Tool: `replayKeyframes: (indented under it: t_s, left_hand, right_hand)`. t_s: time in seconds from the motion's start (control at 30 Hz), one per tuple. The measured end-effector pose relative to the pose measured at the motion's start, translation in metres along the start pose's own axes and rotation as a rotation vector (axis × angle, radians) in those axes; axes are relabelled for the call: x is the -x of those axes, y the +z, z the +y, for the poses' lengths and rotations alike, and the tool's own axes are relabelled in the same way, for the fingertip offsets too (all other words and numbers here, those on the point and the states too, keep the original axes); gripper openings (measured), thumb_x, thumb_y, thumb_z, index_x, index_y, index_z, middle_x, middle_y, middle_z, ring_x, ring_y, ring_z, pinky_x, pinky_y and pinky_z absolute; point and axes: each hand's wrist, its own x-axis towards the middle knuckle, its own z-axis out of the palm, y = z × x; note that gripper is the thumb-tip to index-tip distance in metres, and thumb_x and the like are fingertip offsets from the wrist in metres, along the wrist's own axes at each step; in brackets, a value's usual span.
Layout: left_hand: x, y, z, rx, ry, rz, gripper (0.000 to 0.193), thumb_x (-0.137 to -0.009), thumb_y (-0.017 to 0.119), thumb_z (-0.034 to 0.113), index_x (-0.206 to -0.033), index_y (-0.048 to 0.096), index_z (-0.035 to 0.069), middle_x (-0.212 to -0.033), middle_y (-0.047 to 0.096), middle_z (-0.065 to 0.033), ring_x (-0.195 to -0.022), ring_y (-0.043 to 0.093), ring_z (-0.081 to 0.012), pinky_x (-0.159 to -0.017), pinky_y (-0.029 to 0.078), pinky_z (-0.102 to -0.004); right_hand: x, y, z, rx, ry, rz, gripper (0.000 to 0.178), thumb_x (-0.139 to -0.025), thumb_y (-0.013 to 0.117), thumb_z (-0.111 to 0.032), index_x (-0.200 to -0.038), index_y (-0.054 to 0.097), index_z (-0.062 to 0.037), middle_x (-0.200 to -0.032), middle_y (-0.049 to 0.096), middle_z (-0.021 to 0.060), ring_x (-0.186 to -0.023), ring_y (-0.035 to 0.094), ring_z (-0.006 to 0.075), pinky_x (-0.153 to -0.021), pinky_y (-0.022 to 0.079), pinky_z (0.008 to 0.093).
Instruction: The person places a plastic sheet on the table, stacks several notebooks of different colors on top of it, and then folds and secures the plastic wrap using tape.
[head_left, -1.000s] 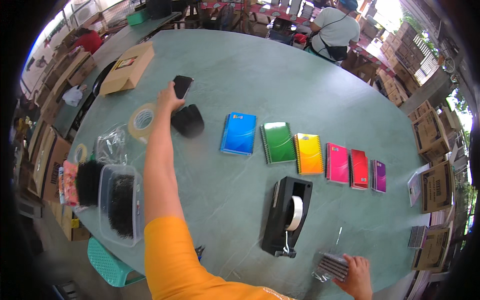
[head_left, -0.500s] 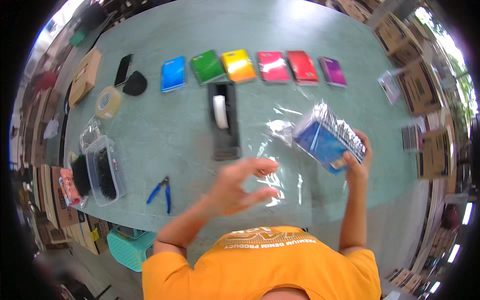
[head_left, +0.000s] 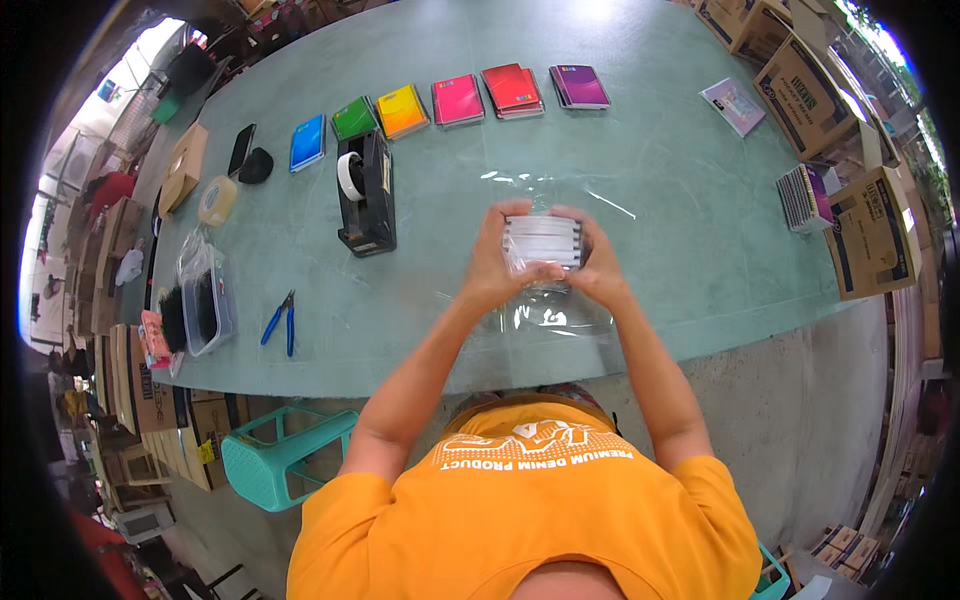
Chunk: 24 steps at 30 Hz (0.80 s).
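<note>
A stack of small spiral notebooks [head_left: 545, 240] is between my hands, white page edges facing up and the dark bindings at the sides. My left hand [head_left: 492, 262] grips its left side, fingers curled round the far corner and thumb along the near edge. On the other side my right hand [head_left: 598, 265] grips it the same way, thumbs almost meeting. Clear plastic film [head_left: 555, 318] lies under and around the stack, shining in creases. What covers the stack faces is hidden by my palms.
Beyond stand a black tape dispenser [head_left: 377, 200] and a row of coloured notebooks, among them a yellow one [head_left: 402, 110] and a purple one [head_left: 579, 87]. Blue-handled cutters [head_left: 280, 325] and a clear plastic bin [head_left: 212, 310] are at left. Cartons [head_left: 870, 235] line the right edge.
My left hand, open and apart before, now grips the notebook stack with my right. The stack has moved left and turned so its page edges face up. The view has shifted.
</note>
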Motion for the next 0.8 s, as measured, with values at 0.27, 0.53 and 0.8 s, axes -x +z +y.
replayKeyframes:
  t_s: [0.27, 0.53, 0.8]
  left_hand:
    - [-0.008, 0.020, 0.018, 0.231, -0.094, 0.325, 0.032, -0.082, 0.068, 0.032, -0.093, 0.061, 0.002, -0.081, 0.061, -0.0023, -0.076, 0.055, -0.0094, -0.069, 0.045, -0.0249]
    - [-0.001, -0.014, 0.049, -0.068, -0.041, 0.411, 0.036, -0.084, 0.064, 0.035, -0.098, 0.061, 0.002, -0.084, 0.062, -0.0040, -0.076, 0.057, -0.0119, -0.069, 0.045, -0.0253]
    - [-0.019, -0.025, 0.085, -0.975, 0.516, -0.282, 0.040, -0.071, 0.070, 0.024, -0.104, 0.059, 0.003, -0.089, 0.061, -0.0126, -0.090, 0.057, -0.0289, -0.082, 0.045, -0.0364]
  right_hand:
    - [-0.012, 0.021, -0.009, 0.028, -0.208, 0.129, 0.035, -0.071, 0.079, -0.020, -0.095, 0.059, -0.0027, -0.085, 0.061, 0.0004, -0.076, 0.056, 0.0088, -0.069, 0.046, 0.0244]
    - [-0.015, 0.003, -0.015, -0.167, -0.271, 0.175, 0.042, -0.078, 0.071, -0.017, -0.114, 0.054, -0.0042, -0.108, 0.059, 0.0075, -0.096, 0.056, 0.0133, -0.076, 0.047, 0.0259]
    - [0.025, -0.002, 0.023, 0.325, -0.360, 0.187, 0.055, -0.068, 0.073, -0.001, -0.119, 0.054, -0.0099, -0.119, 0.051, 0.0090, -0.105, 0.054, 0.0221, -0.086, 0.047, 0.0344]
